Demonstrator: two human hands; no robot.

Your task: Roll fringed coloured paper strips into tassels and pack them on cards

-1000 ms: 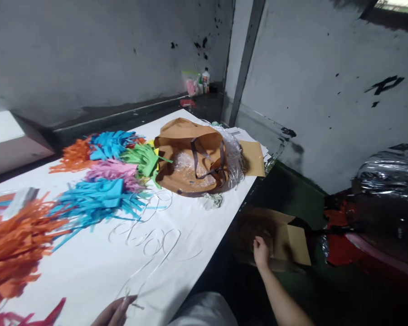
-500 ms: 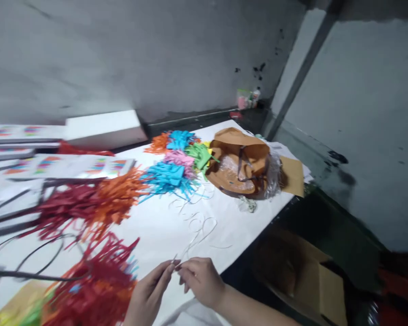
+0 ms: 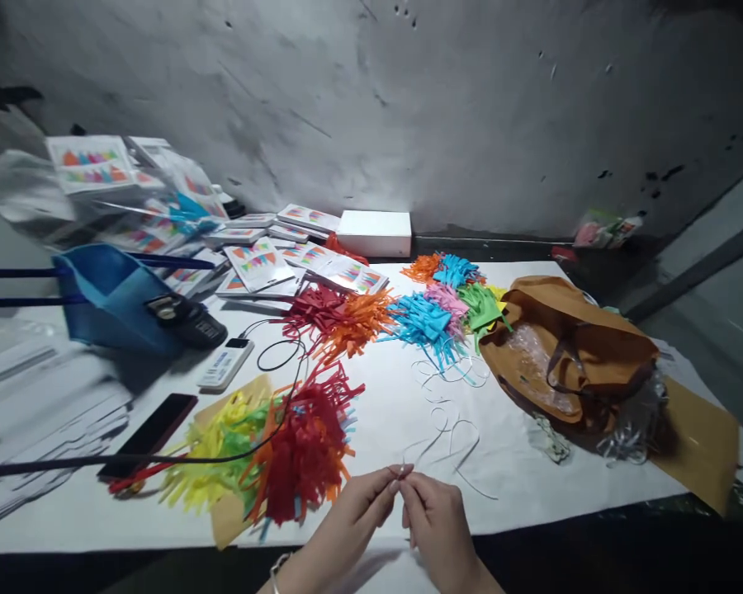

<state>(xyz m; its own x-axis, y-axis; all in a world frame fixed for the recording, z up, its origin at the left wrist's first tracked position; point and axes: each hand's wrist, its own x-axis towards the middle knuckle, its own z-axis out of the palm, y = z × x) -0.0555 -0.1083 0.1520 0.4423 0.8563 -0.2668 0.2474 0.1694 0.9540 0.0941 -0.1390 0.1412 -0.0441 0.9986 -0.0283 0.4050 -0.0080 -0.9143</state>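
My left hand (image 3: 364,505) and my right hand (image 3: 437,518) meet near the table's front edge, thumbs and fingers pinched together. Between their fingertips is an end of thin white string (image 3: 402,467). More of this string lies in loose loops on the white tabletop beyond my hands. A pile of dark red paper tassels (image 3: 306,450) sits left of my left hand, with yellow and green tassels (image 3: 223,445) beside it. Farther back lie orange tassels (image 3: 356,322), blue tassels (image 3: 424,318), pink tassels (image 3: 447,304) and green tassels (image 3: 480,307).
An open brown fabric bag (image 3: 570,355) with clear plastic stands at right. On the left are a phone (image 3: 152,433), a white power bank (image 3: 226,365) with a black cable, a blue bag (image 3: 108,297) and stacked printed packs (image 3: 260,264). A white box (image 3: 375,233) stands by the wall.
The view has swung left, bringing the phone, power bank, blue bag and more packs into sight. Both hands remain pinched together at the string.
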